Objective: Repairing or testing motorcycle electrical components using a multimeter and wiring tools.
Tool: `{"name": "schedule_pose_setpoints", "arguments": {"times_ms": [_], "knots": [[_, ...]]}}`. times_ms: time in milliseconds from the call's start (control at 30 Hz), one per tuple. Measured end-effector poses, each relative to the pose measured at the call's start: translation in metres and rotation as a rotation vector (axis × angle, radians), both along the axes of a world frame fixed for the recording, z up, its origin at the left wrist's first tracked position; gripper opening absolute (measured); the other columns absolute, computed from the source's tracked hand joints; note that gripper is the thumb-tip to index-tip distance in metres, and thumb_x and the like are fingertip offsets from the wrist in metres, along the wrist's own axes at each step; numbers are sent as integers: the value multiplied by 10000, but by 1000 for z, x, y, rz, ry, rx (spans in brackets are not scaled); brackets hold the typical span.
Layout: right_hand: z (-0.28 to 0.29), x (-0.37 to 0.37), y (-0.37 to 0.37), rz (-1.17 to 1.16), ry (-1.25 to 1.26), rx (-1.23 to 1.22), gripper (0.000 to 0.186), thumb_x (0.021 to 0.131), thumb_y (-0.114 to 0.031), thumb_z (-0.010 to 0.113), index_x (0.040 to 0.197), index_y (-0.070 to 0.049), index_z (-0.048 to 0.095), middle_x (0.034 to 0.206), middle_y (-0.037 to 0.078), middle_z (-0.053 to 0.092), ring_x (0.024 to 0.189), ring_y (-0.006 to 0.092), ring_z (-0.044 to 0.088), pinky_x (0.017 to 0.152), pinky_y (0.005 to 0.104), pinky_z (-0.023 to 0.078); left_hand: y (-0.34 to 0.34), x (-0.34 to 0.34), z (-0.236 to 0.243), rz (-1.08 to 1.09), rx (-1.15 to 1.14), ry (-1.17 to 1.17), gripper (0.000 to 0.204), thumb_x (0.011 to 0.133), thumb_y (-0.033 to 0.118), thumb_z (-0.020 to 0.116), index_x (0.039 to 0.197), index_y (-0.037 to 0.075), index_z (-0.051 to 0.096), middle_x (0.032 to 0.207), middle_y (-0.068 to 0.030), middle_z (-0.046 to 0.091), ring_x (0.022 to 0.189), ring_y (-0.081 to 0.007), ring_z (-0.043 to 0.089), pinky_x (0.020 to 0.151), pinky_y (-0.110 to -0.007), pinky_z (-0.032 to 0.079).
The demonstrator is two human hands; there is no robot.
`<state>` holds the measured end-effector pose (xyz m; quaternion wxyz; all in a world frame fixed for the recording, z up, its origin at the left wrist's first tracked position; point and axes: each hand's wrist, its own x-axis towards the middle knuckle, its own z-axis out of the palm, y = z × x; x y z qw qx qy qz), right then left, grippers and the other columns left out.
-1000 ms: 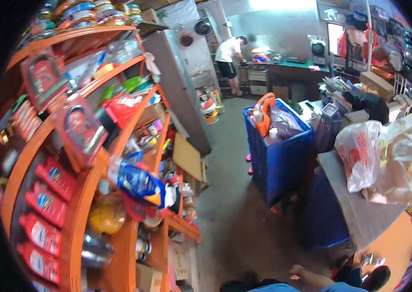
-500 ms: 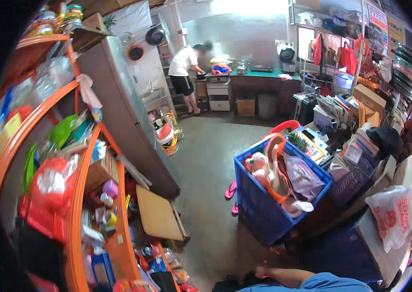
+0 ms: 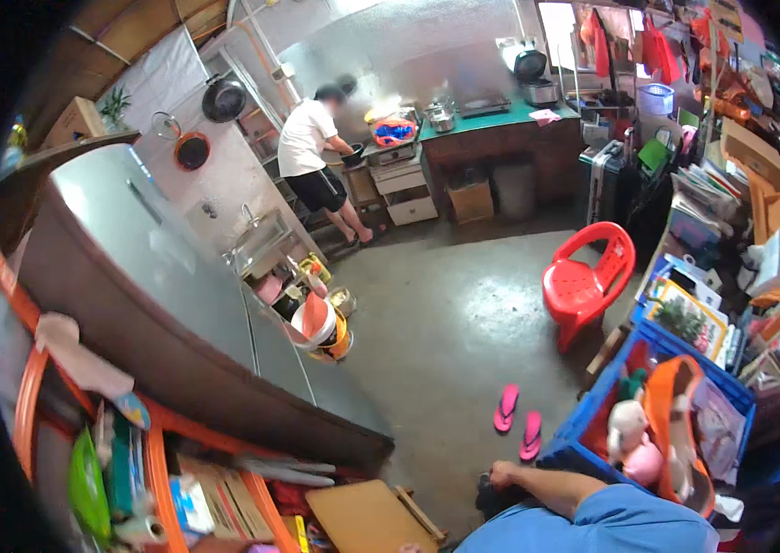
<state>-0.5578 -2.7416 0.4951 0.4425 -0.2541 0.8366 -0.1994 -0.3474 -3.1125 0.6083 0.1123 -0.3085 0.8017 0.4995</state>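
Note:
My right forearm in a blue sleeve reaches up from the lower edge; my right hand (image 3: 503, 474) has its fingers curled, and whether anything is in them is hidden. It is nearest a blue crate (image 3: 561, 446) holding a plush toy and an orange item, with pink flip-flops (image 3: 507, 408) on the floor just beyond. A sliver of my left hand (image 3: 410, 547) shows at the bottom edge beside a tan wooden board (image 3: 362, 516); its fingers are mostly hidden.
A grey refrigerator (image 3: 173, 276) and orange shelving (image 3: 26, 396) stand on the left. A red chair (image 3: 588, 286) stands on the right, near piled papers and boxes (image 3: 703, 221). A person in white (image 3: 307, 138) bends at the green counter (image 3: 528, 115), beside a sink (image 3: 261, 240).
I have moved forward past the shelving. The refrigerator and kitchen are nearer, the blue crate has shifted toward the lower right of view, and the red chair shows fully.

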Motion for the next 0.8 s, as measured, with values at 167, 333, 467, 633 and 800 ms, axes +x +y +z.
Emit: {"name": "schedule_pose_setpoints", "arguments": {"times_ms": [167,333,467,633,800], "knots": [[69,-154,-78,4,156,-67,252,731,-194,516,838,-57,699,884,134,691,766,294,668,685,383,533,-56,-119,6,-237,-181,-129,150,778,147,594,859,50,674,814,-93,679,711,-193,650,580,-354,516],[88,-284,-88,-403,35,-141,248,691,-203,591,883,-88,699,836,150,687,751,260,674,703,386,539,-108,-282,-17,-602,-340,-210,157,777,171,583,837,64,681,825,-93,682,727,-203,650,601,-367,520],[54,-333,-51,-530,140,235,259,733,-261,532,757,-87,721,773,137,687,724,254,674,701,374,536,-174,-430,-22,-959,-509,-263,166,777,189,575,819,75,688,833,-94,685,739,-211,650,618,-377,524],[24,-335,16,-1009,-152,295,199,793,-154,539,752,-27,687,698,94,664,594,194,641,509,340,513,-198,-630,-42,-1481,-702,-269,182,777,213,564,798,88,695,844,-94,688,755,-221,650,640,-390,529],[86,-408,-1,-1721,-390,-150,152,805,-71,529,831,3,659,696,103,645,550,185,613,457,312,488,-237,-958,-8,-364,-147,-17,175,792,111,521,665,42,619,590,-62,594,553,-142,556,495,-310,446]]}}
